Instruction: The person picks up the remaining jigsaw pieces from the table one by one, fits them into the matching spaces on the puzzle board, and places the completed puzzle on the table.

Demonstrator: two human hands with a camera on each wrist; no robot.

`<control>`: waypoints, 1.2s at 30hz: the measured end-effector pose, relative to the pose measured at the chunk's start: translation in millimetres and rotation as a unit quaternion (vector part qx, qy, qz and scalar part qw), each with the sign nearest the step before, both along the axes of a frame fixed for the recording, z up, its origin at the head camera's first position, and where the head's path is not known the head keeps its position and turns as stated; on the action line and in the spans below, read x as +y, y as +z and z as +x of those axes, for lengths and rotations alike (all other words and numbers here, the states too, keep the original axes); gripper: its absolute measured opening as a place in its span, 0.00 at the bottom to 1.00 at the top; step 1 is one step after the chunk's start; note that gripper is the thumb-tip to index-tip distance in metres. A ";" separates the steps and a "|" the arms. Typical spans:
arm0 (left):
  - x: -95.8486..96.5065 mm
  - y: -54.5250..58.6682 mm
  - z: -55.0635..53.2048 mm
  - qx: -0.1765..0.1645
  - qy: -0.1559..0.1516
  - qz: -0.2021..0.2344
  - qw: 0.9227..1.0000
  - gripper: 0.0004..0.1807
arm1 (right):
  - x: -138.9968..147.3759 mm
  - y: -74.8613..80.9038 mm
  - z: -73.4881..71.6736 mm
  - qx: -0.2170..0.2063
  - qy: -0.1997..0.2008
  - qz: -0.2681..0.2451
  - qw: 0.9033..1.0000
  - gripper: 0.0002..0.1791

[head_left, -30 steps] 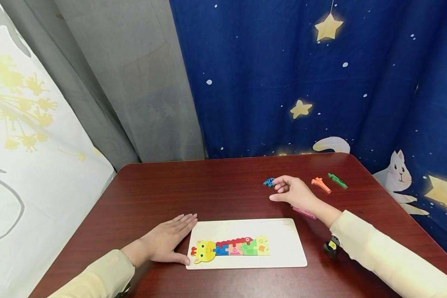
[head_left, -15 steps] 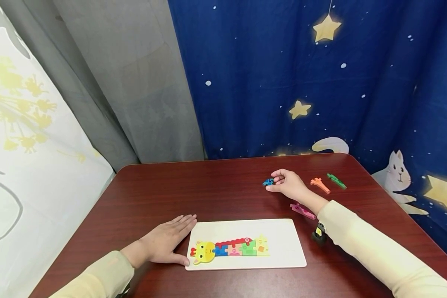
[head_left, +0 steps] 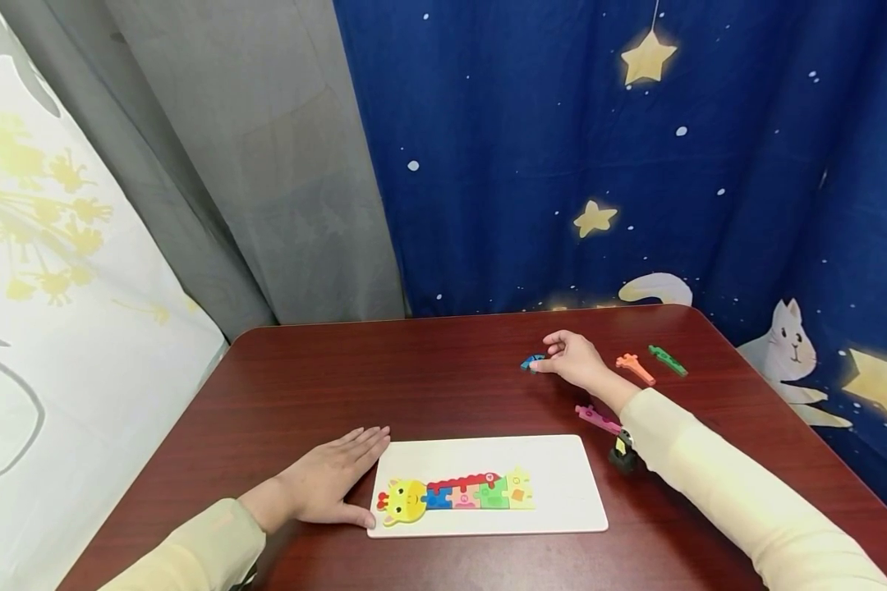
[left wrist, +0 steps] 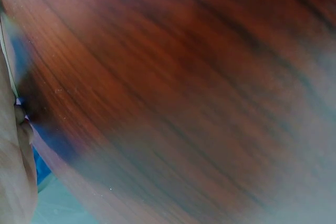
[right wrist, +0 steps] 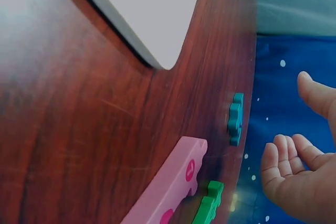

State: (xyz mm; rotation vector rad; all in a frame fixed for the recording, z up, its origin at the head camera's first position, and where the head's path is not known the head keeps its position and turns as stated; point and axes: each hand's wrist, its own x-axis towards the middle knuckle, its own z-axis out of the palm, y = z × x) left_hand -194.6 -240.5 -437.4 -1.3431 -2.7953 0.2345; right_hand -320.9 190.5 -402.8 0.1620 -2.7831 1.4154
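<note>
My left hand point(head_left: 338, 478) lies flat with its fingers straight, at the left end of a white puzzle board point(head_left: 562, 484). On the board a yellow giraffe head point(head_left: 404, 501) joins a row of coloured neck pieces point(head_left: 461, 495). My right hand point(head_left: 576, 359) is over a small blue puzzle piece point(head_left: 526, 363) at the back, the thumb overlapping it in the head view. In the right wrist view, the thumb and loosely bent fingers of the right hand point(right wrist: 299, 177) stand apart, nothing between them, and the blue piece point(right wrist: 235, 119) sits on the table.
A pink puzzle piece point(head_left: 597, 419) lies right of the board, below the right forearm. Farther right are an orange piece point(head_left: 636, 368) and a green piece point(head_left: 668, 359). The dark red table point(head_left: 325, 369) ends at a blue star-patterned curtain point(head_left: 503, 164).
My right hand has moved slightly back and left to the blue piece, its thumb now overlapping it. The pink piece has come into fuller view. The left hand stays put.
</note>
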 end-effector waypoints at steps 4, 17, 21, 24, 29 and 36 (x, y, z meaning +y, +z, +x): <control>-0.4 1.1 0.5 0.002 -0.006 0.006 1.000 0.59 | 0.2 -0.8 -6.1 -0.004 -0.001 0.016 1.000 0.32; -0.4 0.2 -0.2 0.011 -0.010 0.005 1.000 0.59 | 2.2 -8.7 -21.1 -0.009 0.016 0.055 0.998 0.31; -0.6 -0.6 -0.1 0.018 -0.014 0.008 1.000 0.59 | 3.9 -11.8 -24.5 -0.008 0.035 0.067 0.997 0.31; -0.4 -0.8 -0.4 0.018 -0.012 0.005 1.000 0.59 | 5.5 -13.7 -26.6 -0.012 0.042 0.072 0.996 0.31; -0.1 -1.1 -0.4 0.001 0.000 -0.004 1.000 0.60 | 9.1 -15.9 -28.2 -0.033 0.041 0.064 0.997 0.31; -1.0 -2.6 -1.2 0.010 -0.002 -0.005 1.000 0.60 | 13.9 -19.9 -33.3 -0.055 0.053 0.037 0.996 0.30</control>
